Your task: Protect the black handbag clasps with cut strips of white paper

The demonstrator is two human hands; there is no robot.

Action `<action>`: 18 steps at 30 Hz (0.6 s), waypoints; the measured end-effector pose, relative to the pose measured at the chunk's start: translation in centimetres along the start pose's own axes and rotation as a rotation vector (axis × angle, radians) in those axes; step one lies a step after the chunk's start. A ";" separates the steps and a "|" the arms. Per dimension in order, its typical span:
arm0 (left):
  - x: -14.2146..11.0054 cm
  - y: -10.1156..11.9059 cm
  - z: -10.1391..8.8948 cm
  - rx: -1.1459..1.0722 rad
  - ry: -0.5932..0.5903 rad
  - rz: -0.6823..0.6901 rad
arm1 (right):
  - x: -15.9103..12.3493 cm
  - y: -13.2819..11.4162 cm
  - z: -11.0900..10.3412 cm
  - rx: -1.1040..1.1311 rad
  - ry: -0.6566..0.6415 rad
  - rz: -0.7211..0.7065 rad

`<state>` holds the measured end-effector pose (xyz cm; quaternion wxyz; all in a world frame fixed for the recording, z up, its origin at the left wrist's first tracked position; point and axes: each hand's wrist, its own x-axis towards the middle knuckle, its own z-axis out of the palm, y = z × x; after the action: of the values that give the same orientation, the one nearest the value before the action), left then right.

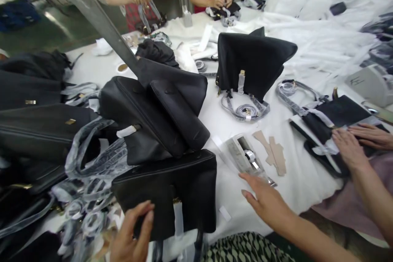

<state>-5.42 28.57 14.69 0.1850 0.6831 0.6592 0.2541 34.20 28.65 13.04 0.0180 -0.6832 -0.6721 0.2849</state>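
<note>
With left fingers (139, 209) slightly apart in front of black handbag (193, 184); with right fingers (256, 181) apart beside clear plastic packet (236, 153). Crowded beyond left fingers by stacked handbags (147, 118), leftward by plastic-wrapped straps (73, 157).

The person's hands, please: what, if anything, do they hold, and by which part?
Nothing visible: left hand open before a black handbag, right hand open beside a plastic pouch.

Handbag (159, 190) on the table (302, 200) — pouch (236, 153) right of it, straps (113, 159) left
</note>
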 end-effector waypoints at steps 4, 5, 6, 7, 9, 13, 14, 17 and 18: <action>-3.9 3.9 5.1 -0.177 -0.194 0.079 | 1.7 -2.1 5.8 -0.344 0.089 0.011; -4.8 4.3 5.7 -0.211 -0.248 0.091 | 2.3 -2.3 6.4 -0.400 0.085 0.032; -5.6 4.3 6.2 -0.233 -0.300 0.099 | 2.8 -2.3 6.8 -0.438 0.073 0.051; -6.4 4.2 6.6 -0.241 -0.343 0.104 | 3.3 -2.2 7.0 -0.462 0.061 0.069; -8.0 3.4 7.2 -0.216 -0.393 0.080 | 3.8 -1.6 7.2 -0.480 0.040 0.094; -10.9 0.5 7.8 -0.121 -0.377 -0.145 | 4.0 -0.6 7.6 -0.472 -0.001 0.127; -11.6 -0.2 7.8 -0.116 -0.361 -0.204 | 3.9 -0.5 7.7 -0.467 -0.017 0.130; -13.8 -2.0 7.0 -0.138 -0.280 -0.364 | 3.6 -0.2 8.1 -0.447 -0.076 0.137; -14.6 -2.4 6.6 -0.145 -0.250 -0.413 | 3.5 -0.1 8.2 -0.442 -0.095 0.141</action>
<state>-3.48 14.78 6.45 0.3616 0.5452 0.7367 0.1710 30.44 28.97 4.91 -0.1837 -0.7017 -0.6687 0.1634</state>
